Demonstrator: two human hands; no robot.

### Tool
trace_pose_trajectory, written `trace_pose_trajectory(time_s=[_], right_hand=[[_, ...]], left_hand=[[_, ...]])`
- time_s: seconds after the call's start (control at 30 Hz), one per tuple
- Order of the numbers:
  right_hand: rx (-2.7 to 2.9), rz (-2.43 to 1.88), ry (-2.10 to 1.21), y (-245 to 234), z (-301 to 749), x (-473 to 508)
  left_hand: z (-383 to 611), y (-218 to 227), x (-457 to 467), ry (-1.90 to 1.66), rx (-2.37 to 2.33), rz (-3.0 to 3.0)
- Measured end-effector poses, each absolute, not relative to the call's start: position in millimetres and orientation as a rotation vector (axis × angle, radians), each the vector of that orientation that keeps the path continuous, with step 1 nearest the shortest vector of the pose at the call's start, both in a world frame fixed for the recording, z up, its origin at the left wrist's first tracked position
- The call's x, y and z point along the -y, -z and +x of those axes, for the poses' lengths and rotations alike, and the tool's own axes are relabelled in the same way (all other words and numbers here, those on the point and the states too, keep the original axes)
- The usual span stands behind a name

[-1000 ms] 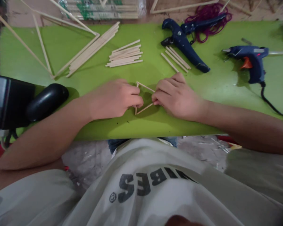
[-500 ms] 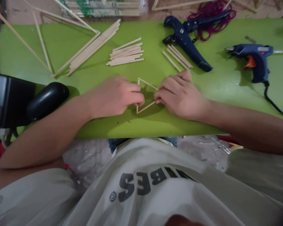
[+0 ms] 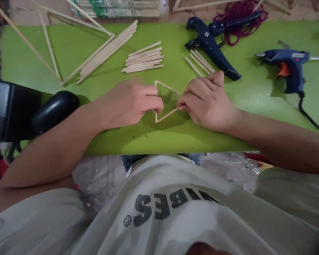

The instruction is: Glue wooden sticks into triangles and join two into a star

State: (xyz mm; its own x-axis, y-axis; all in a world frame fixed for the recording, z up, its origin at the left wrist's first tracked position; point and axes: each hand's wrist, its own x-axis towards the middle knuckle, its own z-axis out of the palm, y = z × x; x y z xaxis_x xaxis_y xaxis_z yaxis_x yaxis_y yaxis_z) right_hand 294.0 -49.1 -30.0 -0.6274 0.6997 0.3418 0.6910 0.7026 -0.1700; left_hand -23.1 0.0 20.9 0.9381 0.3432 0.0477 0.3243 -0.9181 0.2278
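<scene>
A small triangle of thin wooden sticks (image 3: 167, 102) lies over the green table (image 3: 69, 53) between my hands. My left hand (image 3: 130, 102) is closed, pinching the triangle's left side. My right hand (image 3: 207, 101) is closed too, its fingertips pinching the triangle's right corner. Both forearms rest near the table's front edge.
A pile of short sticks (image 3: 143, 59) and a bundle of long sticks (image 3: 106, 53) lie behind my left hand. A few more sticks (image 3: 199, 62), blue pliers (image 3: 210, 46) and a blue glue gun (image 3: 287, 67) with its cord lie at the right. A black object (image 3: 53, 109) sits at the left edge.
Both hands and the stick triangle have shifted slightly away from me, toward the table's middle. The grip on the triangle is unchanged.
</scene>
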Motion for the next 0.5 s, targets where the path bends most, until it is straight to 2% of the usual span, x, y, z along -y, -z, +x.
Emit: trace_pose_trajectory(time_s=[0.23, 0.5], right_hand=[[2.513, -1.167, -0.252, 20, 295, 50], [2.481, -1.172, -0.167, 13, 293, 51]], left_hand=[[-25, -22, 2, -0.136, -0.591, 2.801], [-26, -22, -3, -0.203, -0.615, 2.706]])
